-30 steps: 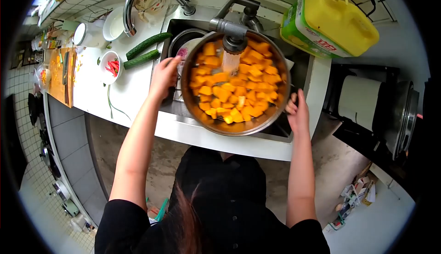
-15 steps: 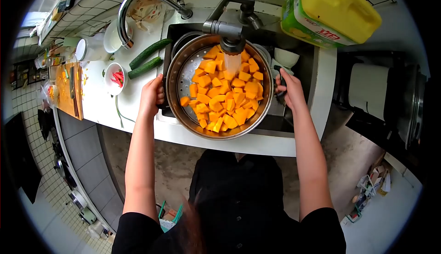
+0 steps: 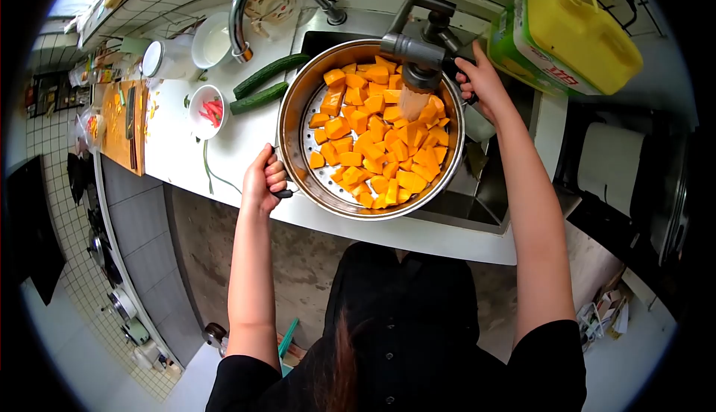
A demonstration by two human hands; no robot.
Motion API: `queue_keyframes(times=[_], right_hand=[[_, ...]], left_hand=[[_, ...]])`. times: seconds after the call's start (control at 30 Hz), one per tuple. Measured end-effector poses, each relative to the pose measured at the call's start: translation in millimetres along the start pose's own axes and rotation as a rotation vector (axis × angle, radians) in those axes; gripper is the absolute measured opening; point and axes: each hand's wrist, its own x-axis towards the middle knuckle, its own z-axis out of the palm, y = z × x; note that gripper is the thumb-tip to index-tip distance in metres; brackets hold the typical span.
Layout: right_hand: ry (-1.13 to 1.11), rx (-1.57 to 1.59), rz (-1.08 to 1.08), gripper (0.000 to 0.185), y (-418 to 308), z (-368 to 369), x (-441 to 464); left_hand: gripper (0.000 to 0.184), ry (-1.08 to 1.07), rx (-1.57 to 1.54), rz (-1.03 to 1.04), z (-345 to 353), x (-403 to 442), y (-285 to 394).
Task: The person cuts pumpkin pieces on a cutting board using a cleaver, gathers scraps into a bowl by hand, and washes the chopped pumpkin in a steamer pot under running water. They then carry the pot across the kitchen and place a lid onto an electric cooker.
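A round metal steamer pot (image 3: 292, 143) with a perforated base is held over the sink. Many orange pumpkin chunks (image 3: 380, 140) lie in it. My left hand (image 3: 265, 179) is closed around its black handle at the lower left. At the upper right, my right hand (image 3: 481, 80) grips the opposite handle. Water runs from the dark grey faucet (image 3: 422, 54) onto the chunks at the pot's right side. The pot covers much of the sink (image 3: 485, 207).
Left of the pot lie two cucumbers (image 3: 261, 84), a bowl of red chili peppers (image 3: 205, 112) and a cutting board (image 3: 119, 129) with a knife. A curved chrome faucet (image 3: 239, 17) arches behind. A yellow jug (image 3: 574, 35) stands close behind my right hand.
The steamer pot has turned, its left handle coming toward me and its right handle going away. Both hands kept hold of it, and the pumpkin chunks have shifted. The whole view moved slightly too.
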Motion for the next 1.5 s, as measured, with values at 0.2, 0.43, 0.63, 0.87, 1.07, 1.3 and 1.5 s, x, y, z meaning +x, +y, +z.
queue_keyframes(times=[0.2, 0.43, 0.63, 0.87, 1.07, 1.3, 1.5], right_hand=[[0.042, -0.056, -0.009, 0.072, -20.9, 10.4, 0.6], [-0.033, 0.045, 0.048, 0.021, -2.1, -19.7, -35.9], [0.025, 0.001, 0.057, 0.025, 18.9, -27.5, -42.6], [0.022, -0.075, -0.03, 0.026, 15.1, -51.1, -112.0], [-0.291, -0.017, -0.037, 0.025, 0.3, -59.2, -119.0], [-0.609, -0.016, -0.03, 0.025, 50.4, -71.4, -15.6], [-0.828, -0.029, 0.095, 0.028, 102.3, -70.5, 70.8]], left_hand=[[0.037, -0.006, -0.113, 0.042, -2.6, -6.6, -30.5], [0.029, -0.061, -0.202, 0.059, -8.4, -13.1, -47.3], [0.033, 0.012, -0.149, 0.061, -13.1, -7.2, -73.2], [0.03, -0.019, -0.154, 0.198, -7.8, -69.3, -125.7], [0.026, 0.08, -0.331, 0.379, -6.9, -93.6, -198.3], [0.031, 0.368, -0.308, 0.658, 33.4, -88.7, -289.7], [0.031, 0.557, -0.335, 0.757, 81.9, -81.5, -338.5]])
